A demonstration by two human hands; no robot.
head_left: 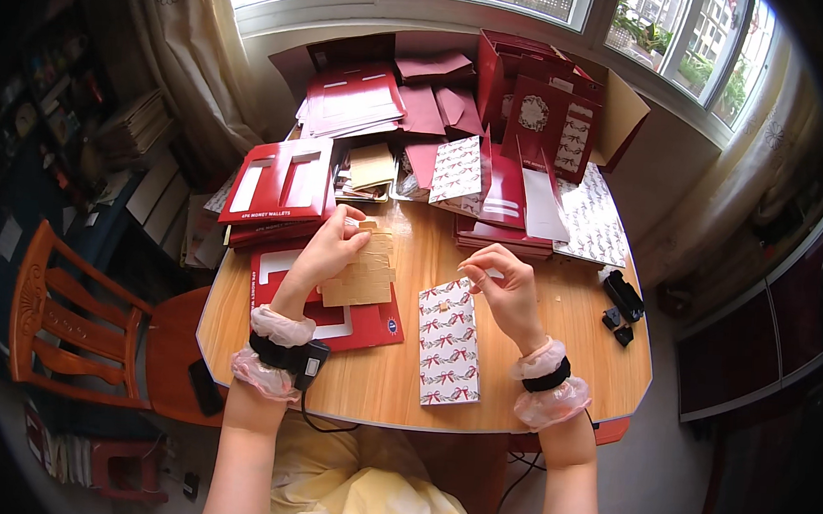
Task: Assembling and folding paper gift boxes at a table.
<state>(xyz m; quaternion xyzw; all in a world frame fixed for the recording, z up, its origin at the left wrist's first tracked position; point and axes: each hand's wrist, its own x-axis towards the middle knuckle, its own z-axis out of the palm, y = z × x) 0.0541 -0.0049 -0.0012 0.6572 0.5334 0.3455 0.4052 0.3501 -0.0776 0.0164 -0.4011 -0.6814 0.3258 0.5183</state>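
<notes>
My left hand (332, 249) pinches the upper left edge of a tan sheet (365, 275) covered in small squares. That sheet is over a red printed card (377, 328) with white cut-outs. To its right a white money wallet (449, 358) patterned with garlands and red bows lies upright on the table. A small tan square (444, 307) sits near its top. My right hand (506, 291) is just right of the wallet's top, thumb and index finger pressed together. Whatever those fingertips hold, if anything, is too small to make out.
Red printed cards (279, 183) are stacked at the left. Dark red folded pieces (423, 110) and an open cardboard box (618, 119) fill the back. More patterned wallets (456, 168) lie mid-back. Small black devices (623, 296) rest near the right edge; a wooden chair (87, 322) stands left.
</notes>
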